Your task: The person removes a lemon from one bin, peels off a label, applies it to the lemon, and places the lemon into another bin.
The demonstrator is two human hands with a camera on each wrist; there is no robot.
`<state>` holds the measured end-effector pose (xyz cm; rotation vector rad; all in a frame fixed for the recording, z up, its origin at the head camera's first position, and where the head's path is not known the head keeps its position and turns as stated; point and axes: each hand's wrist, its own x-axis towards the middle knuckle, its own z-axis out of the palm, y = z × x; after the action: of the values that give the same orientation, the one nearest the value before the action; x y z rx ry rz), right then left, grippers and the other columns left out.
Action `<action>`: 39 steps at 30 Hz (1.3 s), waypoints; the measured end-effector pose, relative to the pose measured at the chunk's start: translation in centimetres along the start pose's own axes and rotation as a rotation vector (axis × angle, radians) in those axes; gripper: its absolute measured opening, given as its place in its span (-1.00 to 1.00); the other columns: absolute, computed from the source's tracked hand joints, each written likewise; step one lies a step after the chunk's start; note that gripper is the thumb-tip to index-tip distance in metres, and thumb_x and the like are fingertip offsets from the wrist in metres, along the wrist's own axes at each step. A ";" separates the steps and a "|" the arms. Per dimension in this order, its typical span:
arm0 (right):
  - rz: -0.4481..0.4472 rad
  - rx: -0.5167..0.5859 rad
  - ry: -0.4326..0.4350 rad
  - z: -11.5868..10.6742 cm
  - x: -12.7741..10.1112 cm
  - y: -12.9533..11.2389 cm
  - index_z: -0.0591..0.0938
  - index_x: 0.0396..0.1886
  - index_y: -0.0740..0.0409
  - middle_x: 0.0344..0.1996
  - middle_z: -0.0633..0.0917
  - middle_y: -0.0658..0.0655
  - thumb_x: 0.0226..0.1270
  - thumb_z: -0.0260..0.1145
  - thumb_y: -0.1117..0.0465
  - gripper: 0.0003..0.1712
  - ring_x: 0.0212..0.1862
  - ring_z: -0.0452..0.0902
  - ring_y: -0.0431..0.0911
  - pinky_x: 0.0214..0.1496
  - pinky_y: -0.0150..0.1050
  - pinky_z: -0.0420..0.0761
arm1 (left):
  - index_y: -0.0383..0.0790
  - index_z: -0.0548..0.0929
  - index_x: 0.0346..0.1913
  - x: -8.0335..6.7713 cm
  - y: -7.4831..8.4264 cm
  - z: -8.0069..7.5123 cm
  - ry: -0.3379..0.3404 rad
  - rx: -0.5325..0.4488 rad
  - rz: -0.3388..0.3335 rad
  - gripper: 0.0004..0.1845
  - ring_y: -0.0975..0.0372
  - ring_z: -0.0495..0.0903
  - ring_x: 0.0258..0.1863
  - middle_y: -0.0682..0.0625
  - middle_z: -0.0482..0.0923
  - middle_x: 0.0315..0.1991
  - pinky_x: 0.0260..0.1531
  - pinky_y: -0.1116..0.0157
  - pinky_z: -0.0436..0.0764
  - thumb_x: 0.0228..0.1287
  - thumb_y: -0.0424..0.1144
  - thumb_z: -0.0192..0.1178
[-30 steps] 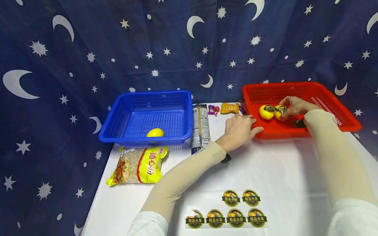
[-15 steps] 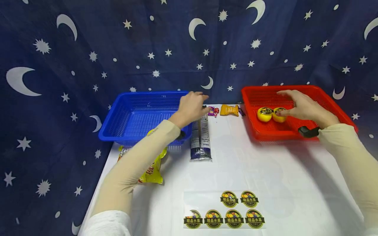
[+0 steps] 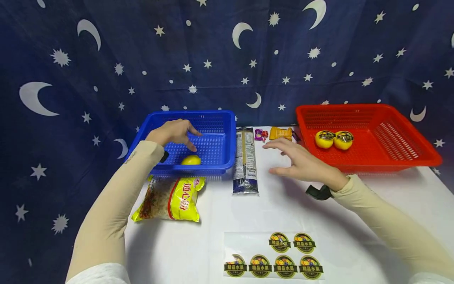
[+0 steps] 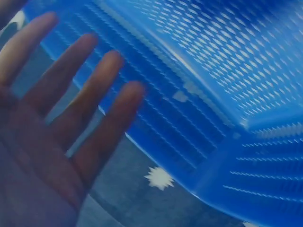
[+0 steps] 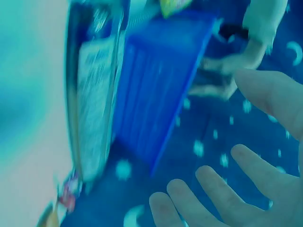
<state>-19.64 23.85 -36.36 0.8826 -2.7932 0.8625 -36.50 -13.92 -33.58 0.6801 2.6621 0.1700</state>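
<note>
I am holding my left hand point(image 3: 173, 132) over the blue basket point(image 3: 220, 118) at the far left of the surface, fingers loosely spread and gripping nothing, with one bare lemon point(image 3: 191, 160) lying against the basket's near wall just below my fingertips. My right hand point(image 3: 301, 163) is hovering open, palm down, over the middle of the surface and touching nothing, between the long noodle packet point(image 3: 244, 161) and the red basket point(image 3: 408, 159).

Two lemons point(image 3: 333, 139) already wearing stickers are sitting side by side in the red basket near the far right corner. A sticker sheet point(image 3: 273, 256) with six labels is lying at the near edge, and a yellow pasta bag point(image 3: 170, 199) is resting just in front of the blue basket.

To do this reach well, I judge that I should be coming down onto the bare lemon from above, fingers wrapping its sides, since it is tucked close to the basket wall and could roll away from a sideways touch.

The head view alone is showing the lemon and both baskets together. The left wrist view is showing only my spread fingers point(image 4: 102, 80) against the blue mesh point(image 4: 213, 71), confirming an empty palm but not the fruit. The right wrist view is blurred, showing my open fingers point(image 5: 222, 194) and the blue basket point(image 5: 156, 94) beyond.
</note>
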 end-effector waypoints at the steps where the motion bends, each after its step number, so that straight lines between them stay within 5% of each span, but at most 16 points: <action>1: -0.019 0.013 -0.008 0.7 0.5 -0.3 0.52 0.35 0.08 0.30 0.58 0.11 0.18 0.59 0.06 -0.24 0.32 0.48 0.04 0.36 0.14 0.49 | 0.09 0.62 0.35 0.0 -0.3 0.2 -0.041 -0.019 -0.007 -0.29 -0.11 0.35 0.50 -0.11 0.45 0.47 0.41 -0.21 0.37 0.08 -0.01 0.58; 7: -0.130 -0.004 -0.031 4.6 3.2 -1.7 0.53 0.39 0.02 0.40 0.51 0.14 0.28 0.51 0.01 -0.30 0.45 0.40 0.08 0.47 0.18 0.41 | -0.19 0.49 0.44 0.4 -0.8 1.3 -0.289 -0.169 -0.005 -0.20 -0.17 0.46 0.42 -0.32 0.48 0.39 0.44 -0.17 0.35 0.11 -0.23 0.56; 11: -0.220 -0.071 -0.056 6.3 4.0 -2.2 0.50 0.44 0.02 0.50 0.41 0.16 0.35 0.45 -0.02 -0.29 0.53 0.30 0.11 0.49 0.20 0.38 | -0.24 0.52 0.40 0.5 -0.4 1.9 -0.376 -0.218 -0.021 -0.25 -0.11 0.54 0.36 -0.30 0.59 0.28 0.46 -0.12 0.34 0.11 -0.30 0.55; 23: -0.218 -0.097 -0.145 7.8 4.4 -2.7 0.47 0.49 0.06 0.55 0.36 0.22 0.39 0.40 -0.05 -0.27 0.62 0.13 0.19 0.58 0.22 0.22 | -0.09 0.68 0.27 0.7 -0.3 2.4 -0.389 -0.127 -0.073 -0.40 -0.02 0.56 0.34 -0.16 0.62 0.30 0.46 -0.14 0.35 0.09 -0.27 0.54; 30: -0.181 -0.080 -0.149 7.9 4.4 -3.0 0.46 0.49 0.03 0.56 0.35 0.18 0.37 0.42 -0.04 -0.26 0.63 0.10 0.16 0.59 0.20 0.21 | -0.12 0.67 0.27 1.1 -0.3 2.4 -0.403 -0.151 -0.058 -0.39 0.19 0.69 -0.06 -0.16 0.67 0.23 0.43 -0.10 0.41 0.09 -0.24 0.56; 39: -0.150 -0.055 -0.156 7.8 4.3 -3.3 0.47 0.49 0.04 0.57 0.34 0.17 0.37 0.43 -0.03 -0.26 0.65 0.08 0.15 0.60 0.20 0.19 | -0.15 0.70 0.23 1.1 -0.1 2.0 -0.346 -0.159 -0.056 -0.39 0.03 0.75 0.10 -0.18 0.69 0.20 0.37 -0.07 0.49 0.08 -0.09 0.57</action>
<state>-20.74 15.21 -40.23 1.1808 -2.8168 0.7203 -36.70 -13.42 -35.79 0.5301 2.3052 0.2234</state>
